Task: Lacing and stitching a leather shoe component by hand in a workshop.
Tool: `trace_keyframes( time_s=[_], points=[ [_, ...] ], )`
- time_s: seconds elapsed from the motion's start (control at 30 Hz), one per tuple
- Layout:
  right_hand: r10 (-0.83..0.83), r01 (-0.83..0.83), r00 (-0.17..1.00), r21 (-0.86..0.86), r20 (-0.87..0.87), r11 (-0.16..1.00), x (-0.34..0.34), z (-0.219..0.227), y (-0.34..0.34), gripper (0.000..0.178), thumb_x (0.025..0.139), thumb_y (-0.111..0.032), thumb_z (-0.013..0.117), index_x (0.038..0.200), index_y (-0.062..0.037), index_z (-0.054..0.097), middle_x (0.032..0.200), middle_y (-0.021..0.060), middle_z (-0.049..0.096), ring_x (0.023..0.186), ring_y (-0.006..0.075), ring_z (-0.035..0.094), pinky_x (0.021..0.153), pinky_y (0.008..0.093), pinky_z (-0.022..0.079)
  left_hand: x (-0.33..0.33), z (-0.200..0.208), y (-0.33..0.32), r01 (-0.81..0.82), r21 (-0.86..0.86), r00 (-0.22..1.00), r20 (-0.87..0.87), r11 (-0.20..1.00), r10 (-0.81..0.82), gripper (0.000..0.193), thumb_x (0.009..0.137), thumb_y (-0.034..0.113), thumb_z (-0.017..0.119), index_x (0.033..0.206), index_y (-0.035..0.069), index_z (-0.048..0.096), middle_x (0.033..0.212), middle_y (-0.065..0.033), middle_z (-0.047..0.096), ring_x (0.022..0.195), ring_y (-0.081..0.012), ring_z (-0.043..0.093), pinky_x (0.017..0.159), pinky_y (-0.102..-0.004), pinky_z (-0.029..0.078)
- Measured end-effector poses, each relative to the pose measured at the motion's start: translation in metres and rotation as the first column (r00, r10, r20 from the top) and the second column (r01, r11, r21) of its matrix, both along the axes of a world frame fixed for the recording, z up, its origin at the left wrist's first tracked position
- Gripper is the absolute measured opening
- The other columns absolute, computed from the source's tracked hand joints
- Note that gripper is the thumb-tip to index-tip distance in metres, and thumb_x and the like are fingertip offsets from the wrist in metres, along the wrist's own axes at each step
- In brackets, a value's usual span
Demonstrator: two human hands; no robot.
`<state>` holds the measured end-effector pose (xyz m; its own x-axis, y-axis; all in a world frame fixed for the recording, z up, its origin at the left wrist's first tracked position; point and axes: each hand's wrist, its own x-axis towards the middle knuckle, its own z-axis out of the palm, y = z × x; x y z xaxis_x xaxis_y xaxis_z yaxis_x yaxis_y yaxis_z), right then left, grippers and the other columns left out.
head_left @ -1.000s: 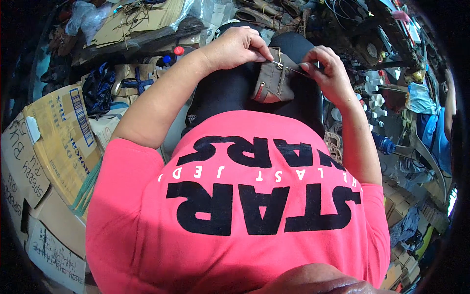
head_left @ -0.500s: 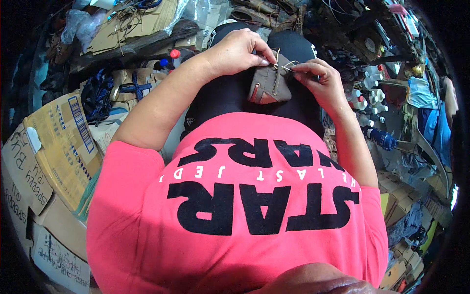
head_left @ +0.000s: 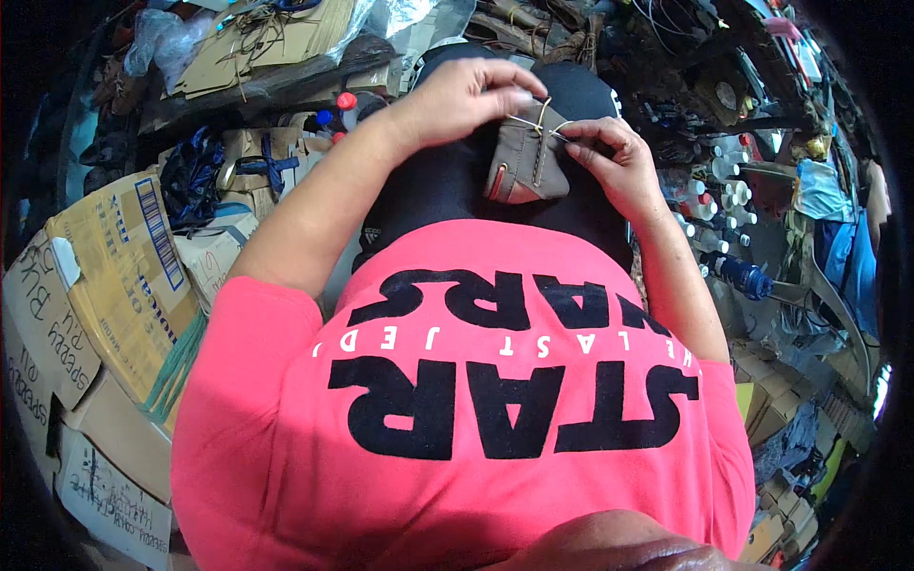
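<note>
A grey-brown leather shoe upper rests between my thighs, with a stitched seam down its middle and a reddish lace at one lower side. Thin pale cord crosses its top end in loops. My left hand is over the upper's far left corner, thumb and fingers close together and slightly blurred. One strand of cord runs up under that hand. On the other side, my right hand pinches a strand of the cord between thumb and forefinger, beside the upper's edge.
Flattened cardboard and plastic wrap lie on a shelf at the far left. Cardboard boxes are stacked at my left. Several small bottles stand at my right, near a blue-wrapped handle.
My left hand has shifted slightly up, and its fingers have moved off the spot where they touched the cord loop. My right hand has moved little; the upper stays in place.
</note>
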<state>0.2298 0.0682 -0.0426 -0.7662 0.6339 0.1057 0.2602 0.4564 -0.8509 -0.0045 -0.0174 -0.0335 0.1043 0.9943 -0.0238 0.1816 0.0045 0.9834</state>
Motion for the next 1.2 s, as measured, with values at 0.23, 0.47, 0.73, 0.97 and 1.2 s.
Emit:
trace_keyframes(
  time_s=[0.23, 0.47, 0.73, 0.97, 1.2],
  points=[
    [0.063, -0.062, 0.997, -0.017, 0.046, 0.998, 0.001, 0.004, 0.004, 0.020, 0.079, -0.007, 0.070, 0.099, -0.0088, 0.072, 0.085, 0.0066, 0.067, 0.082, 0.0180, 0.060, 0.076, 0.0303, 0.047, -0.008, 0.009, 0.039, 0.326, 0.276, 0.789, -0.607, 0.904, -0.099, 0.018, 0.077, 0.007, 0.069, 0.095, 0.013, 0.071, 0.092, -0.0067, 0.062, 0.093, -0.0260, 0.060, 0.084, -0.0334, 0.047],
    [0.069, -0.069, 0.997, 0.007, 0.019, 0.998, 0.003, 0.003, 0.006, 0.021, 0.079, -0.007, 0.069, 0.100, -0.0088, 0.071, 0.084, 0.0066, 0.067, 0.081, 0.0182, 0.059, 0.076, 0.0301, 0.046, -0.025, 0.013, 0.013, 0.321, 0.365, 0.682, -0.730, 0.874, 0.055, 0.010, 0.076, 0.004, 0.067, 0.082, 0.005, 0.059, 0.097, -0.0058, 0.060, 0.095, -0.0287, 0.056, 0.084, -0.0384, 0.045],
    [0.027, -0.028, 0.999, -0.029, -0.027, 0.999, 0.004, -0.004, 0.004, 0.022, 0.079, -0.006, 0.069, 0.100, -0.0098, 0.072, 0.085, 0.0048, 0.067, 0.081, 0.0155, 0.059, 0.074, 0.0286, 0.046, -0.005, 0.030, -0.012, 0.045, 0.384, 0.835, -0.522, 0.922, 0.176, 0.014, 0.075, 0.007, 0.071, 0.089, 0.008, 0.070, 0.086, -0.0059, 0.065, 0.086, -0.0219, 0.061, 0.079, -0.0321, 0.047],
    [-0.008, 0.007, 1.000, -0.025, -0.029, 1.000, -0.001, -0.003, -0.001, 0.023, 0.076, -0.007, 0.073, 0.099, -0.0109, 0.073, 0.084, 0.0051, 0.068, 0.076, 0.0159, 0.059, 0.071, 0.0293, 0.047, 0.002, 0.017, -0.009, 0.054, 0.291, 0.795, -0.592, 0.955, 0.135, 0.017, 0.071, 0.006, 0.073, 0.088, 0.010, 0.071, 0.082, -0.0036, 0.068, 0.083, -0.0192, 0.059, 0.076, -0.0306, 0.047],
    [-0.076, 0.074, 0.997, 0.092, 0.025, 0.993, -0.010, -0.004, -0.009, 0.018, 0.072, -0.012, 0.076, 0.090, -0.0109, 0.073, 0.073, 0.0041, 0.067, 0.071, 0.0164, 0.059, 0.065, 0.0303, 0.046, 0.016, -0.005, -0.016, -0.104, 0.168, 0.897, -0.409, 0.980, 0.165, 0.015, 0.072, 0.006, 0.072, 0.087, 0.008, 0.070, 0.076, -0.0037, 0.068, 0.077, -0.0151, 0.059, 0.073, -0.0297, 0.048]
  ],
)
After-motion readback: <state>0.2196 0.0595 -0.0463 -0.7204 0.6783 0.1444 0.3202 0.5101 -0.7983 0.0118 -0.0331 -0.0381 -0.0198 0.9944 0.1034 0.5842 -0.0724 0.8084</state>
